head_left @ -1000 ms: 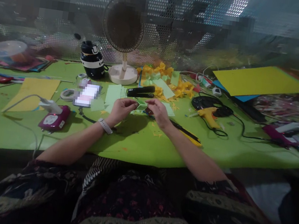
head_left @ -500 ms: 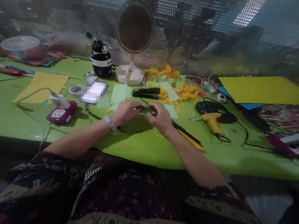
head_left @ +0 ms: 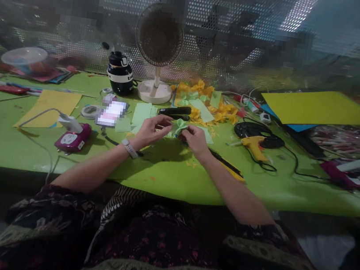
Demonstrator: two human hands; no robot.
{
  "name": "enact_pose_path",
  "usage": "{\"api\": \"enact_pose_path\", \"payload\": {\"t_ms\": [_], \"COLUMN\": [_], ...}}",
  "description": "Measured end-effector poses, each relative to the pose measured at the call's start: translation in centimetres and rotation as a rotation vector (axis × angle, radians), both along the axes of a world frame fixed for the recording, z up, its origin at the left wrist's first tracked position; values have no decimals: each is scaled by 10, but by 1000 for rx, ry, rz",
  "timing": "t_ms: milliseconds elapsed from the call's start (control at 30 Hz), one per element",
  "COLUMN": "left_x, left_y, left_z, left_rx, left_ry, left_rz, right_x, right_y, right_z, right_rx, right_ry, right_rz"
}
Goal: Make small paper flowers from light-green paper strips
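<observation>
A small light-green folded paper piece (head_left: 179,126), shaped like a flower, stands up from the fingertips of my right hand (head_left: 195,140), which is pinched closed on its base. A bit of dark blue shows under those fingers, too small to name. To the left of the piece my left hand (head_left: 154,130) hovers with fingers curved and apart, nothing seen in it. Behind the hands lies a black stapler (head_left: 175,110). Pale green paper sheets (head_left: 141,115) lie beyond my left hand. A yellow and black utility knife (head_left: 227,165) rests beside my right forearm.
Yellow and green paper pieces (head_left: 202,94) are heaped at the back, near a fan (head_left: 154,91) and a dark bottle (head_left: 120,77). A yellow glue gun (head_left: 256,148) with its cord lies right. Left are a phone (head_left: 112,113), tape roll (head_left: 89,111) and purple power socket (head_left: 73,138).
My left hand has come away from the right hand and its fingers have spread. The green paper piece, mostly hidden between the hands before, now shows upright in my right hand.
</observation>
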State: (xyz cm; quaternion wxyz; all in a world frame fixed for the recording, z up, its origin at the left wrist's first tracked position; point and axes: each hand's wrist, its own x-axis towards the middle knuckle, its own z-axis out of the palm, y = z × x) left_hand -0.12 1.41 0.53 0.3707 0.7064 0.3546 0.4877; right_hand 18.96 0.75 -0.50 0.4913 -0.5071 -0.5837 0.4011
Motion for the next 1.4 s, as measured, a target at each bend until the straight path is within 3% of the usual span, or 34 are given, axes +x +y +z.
{"api": "enact_pose_path", "payload": {"t_ms": [133, 300, 433, 667, 800, 1033, 1400], "left_x": [5, 8, 8, 4, 3, 5, 10], "left_y": [-1, 7, 11, 14, 15, 14, 8], "left_z": [-5, -15, -18, -20, -20, -18, -17], "left_rx": [-95, -88, -255, -442, -430, -215, -441], "left_ry": [-45, -32, -115, -155, -132, -114, -305], "left_rz": [-51, 15, -29, -95, -79, -61, -88], "right_x": [-2, -2, 2, 4, 4, 5, 1], "right_y": [-3, -7, -3, 2, 4, 3, 0], "right_z": [3, 3, 1, 0, 1, 1, 4], "right_rx": [-28, 78, 135, 91, 60, -10, 0], "right_ry": [42, -151, -177, -146, -153, -62, 76], "right_rz": [26, 54, 76, 91, 93, 131, 87]}}
